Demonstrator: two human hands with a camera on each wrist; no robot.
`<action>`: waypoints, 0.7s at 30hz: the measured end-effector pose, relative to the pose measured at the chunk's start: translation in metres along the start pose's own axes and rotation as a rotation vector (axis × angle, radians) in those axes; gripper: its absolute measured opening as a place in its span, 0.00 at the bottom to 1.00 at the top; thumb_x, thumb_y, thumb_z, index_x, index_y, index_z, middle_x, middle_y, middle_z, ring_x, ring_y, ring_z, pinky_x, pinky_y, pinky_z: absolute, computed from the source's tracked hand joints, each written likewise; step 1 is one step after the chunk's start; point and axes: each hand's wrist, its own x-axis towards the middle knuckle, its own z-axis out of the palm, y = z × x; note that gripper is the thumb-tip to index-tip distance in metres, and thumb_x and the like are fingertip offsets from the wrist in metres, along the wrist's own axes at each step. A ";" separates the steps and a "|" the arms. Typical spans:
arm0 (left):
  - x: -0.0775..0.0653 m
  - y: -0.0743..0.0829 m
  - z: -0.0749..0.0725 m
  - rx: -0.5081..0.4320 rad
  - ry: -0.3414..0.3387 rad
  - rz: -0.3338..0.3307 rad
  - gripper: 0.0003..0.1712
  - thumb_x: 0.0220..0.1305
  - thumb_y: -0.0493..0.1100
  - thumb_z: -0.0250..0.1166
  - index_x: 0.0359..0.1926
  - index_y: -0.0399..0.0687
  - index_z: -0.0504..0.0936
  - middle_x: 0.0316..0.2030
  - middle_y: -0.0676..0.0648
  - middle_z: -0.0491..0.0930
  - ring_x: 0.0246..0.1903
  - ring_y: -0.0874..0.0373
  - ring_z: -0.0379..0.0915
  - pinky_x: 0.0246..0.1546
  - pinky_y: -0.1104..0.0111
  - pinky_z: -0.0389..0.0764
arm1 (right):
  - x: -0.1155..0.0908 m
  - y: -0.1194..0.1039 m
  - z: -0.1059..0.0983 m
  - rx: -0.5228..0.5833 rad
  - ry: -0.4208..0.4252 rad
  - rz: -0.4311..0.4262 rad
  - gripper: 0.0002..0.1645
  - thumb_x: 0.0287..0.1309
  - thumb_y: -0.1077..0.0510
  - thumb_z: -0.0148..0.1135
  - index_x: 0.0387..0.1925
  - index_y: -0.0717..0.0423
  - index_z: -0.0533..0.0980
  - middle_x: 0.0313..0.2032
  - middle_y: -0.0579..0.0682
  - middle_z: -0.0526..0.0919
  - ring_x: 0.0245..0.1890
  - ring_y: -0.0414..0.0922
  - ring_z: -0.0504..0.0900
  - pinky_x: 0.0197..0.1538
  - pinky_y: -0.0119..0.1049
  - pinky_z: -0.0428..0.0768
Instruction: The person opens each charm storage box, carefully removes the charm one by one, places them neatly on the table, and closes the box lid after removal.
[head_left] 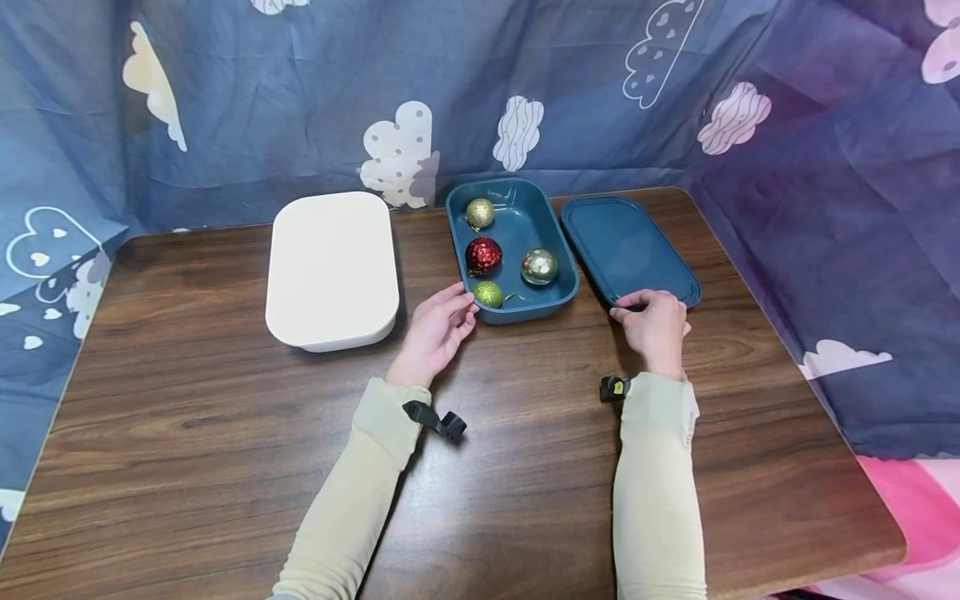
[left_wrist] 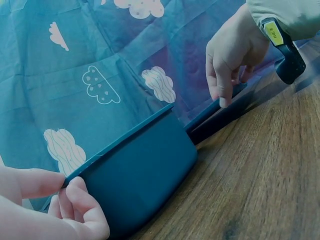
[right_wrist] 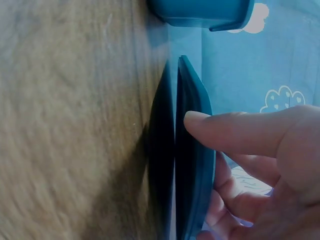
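Observation:
A teal rectangular container (head_left: 527, 314) stands near the back of the table. Inside it lie a gold glitter ball ornament (head_left: 480, 212), a red one (head_left: 483, 254), a shiny pale-gold one (head_left: 539, 267) and a green one (head_left: 489, 293). My left hand (head_left: 431, 336) pinches its rim at the near left corner, as the left wrist view shows. To the right, my right hand (head_left: 657, 327) pinches the near edge of a flat teal lid (head_left: 630, 246). In the right wrist view the lid's edge (right_wrist: 197, 165) is raised off the wood, with a dark gap beneath.
A white lidded box (head_left: 333, 267) stands left of the teal container. The wooden table (head_left: 202, 433) backs onto a blue cloud-patterned curtain (head_left: 292, 108), which also hangs along the right side. Wrist cameras (head_left: 442, 422) are strapped over both sleeves.

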 end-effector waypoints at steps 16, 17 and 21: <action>0.000 0.000 0.000 -0.002 -0.005 0.010 0.28 0.66 0.28 0.55 0.67 0.35 0.63 0.31 0.50 0.76 0.30 0.63 0.73 0.31 0.80 0.74 | 0.000 -0.001 0.006 -0.035 -0.019 -0.015 0.08 0.56 0.60 0.65 0.35 0.61 0.83 0.47 0.63 0.82 0.58 0.67 0.66 0.57 0.66 0.55; 0.000 0.000 0.000 -0.002 -0.004 0.009 0.28 0.66 0.28 0.55 0.67 0.35 0.63 0.30 0.50 0.76 0.29 0.63 0.73 0.31 0.80 0.74 | 0.000 -0.001 0.007 -0.036 -0.020 -0.015 0.07 0.56 0.60 0.65 0.35 0.61 0.83 0.47 0.63 0.82 0.59 0.67 0.66 0.57 0.66 0.55; 0.000 0.000 0.000 -0.007 0.000 0.007 0.26 0.66 0.28 0.55 0.64 0.36 0.65 0.30 0.50 0.76 0.29 0.63 0.73 0.31 0.79 0.74 | 0.000 -0.001 0.009 -0.040 -0.026 -0.013 0.07 0.57 0.60 0.64 0.35 0.60 0.83 0.46 0.63 0.83 0.59 0.67 0.66 0.57 0.65 0.56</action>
